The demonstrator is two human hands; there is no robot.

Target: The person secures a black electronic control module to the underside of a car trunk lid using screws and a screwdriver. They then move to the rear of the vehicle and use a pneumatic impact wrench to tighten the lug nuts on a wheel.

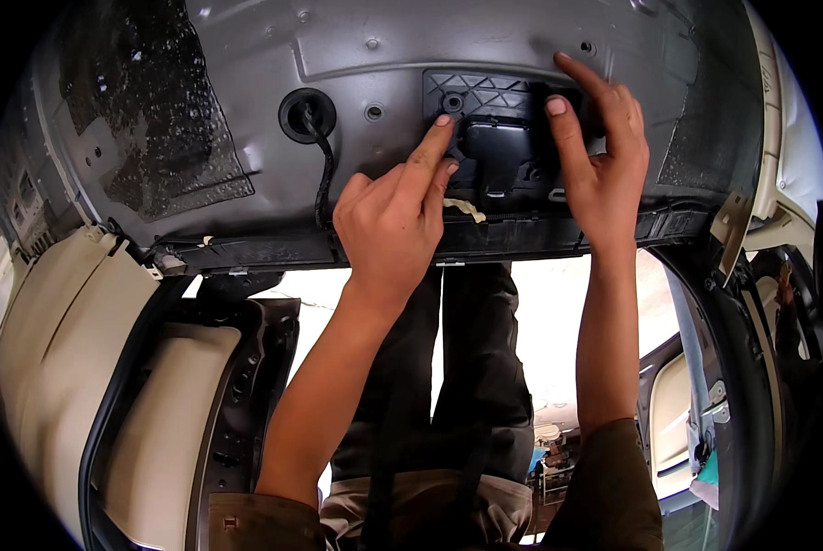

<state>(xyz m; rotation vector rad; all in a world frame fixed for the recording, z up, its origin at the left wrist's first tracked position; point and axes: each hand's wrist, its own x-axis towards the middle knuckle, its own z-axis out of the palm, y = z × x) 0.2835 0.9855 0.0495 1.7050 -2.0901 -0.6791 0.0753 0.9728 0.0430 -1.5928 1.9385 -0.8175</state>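
Observation:
A black plastic bracket [496, 138] with a ribbed upper part and a raised housing in its middle lies against a grey metal panel [372, 69]. My left hand [395, 216] is at the bracket's left side, its index finger stretched out to just below a round screw hole. The left thumb rests lower, apart from that finger; the other fingers are curled. Over the bracket's right end, my right hand [606, 151] has thumb and index finger spread, holding nothing visible. It hides part of that end.
Left of the bracket, a black cable [325, 174] comes out of a round rubber grommet [307, 117]. A black trim strip [274, 254] runs along the panel's near edge. Beige trim panels [72, 340] stand at the left. Dark textured pads [159, 119] cover part of the metal.

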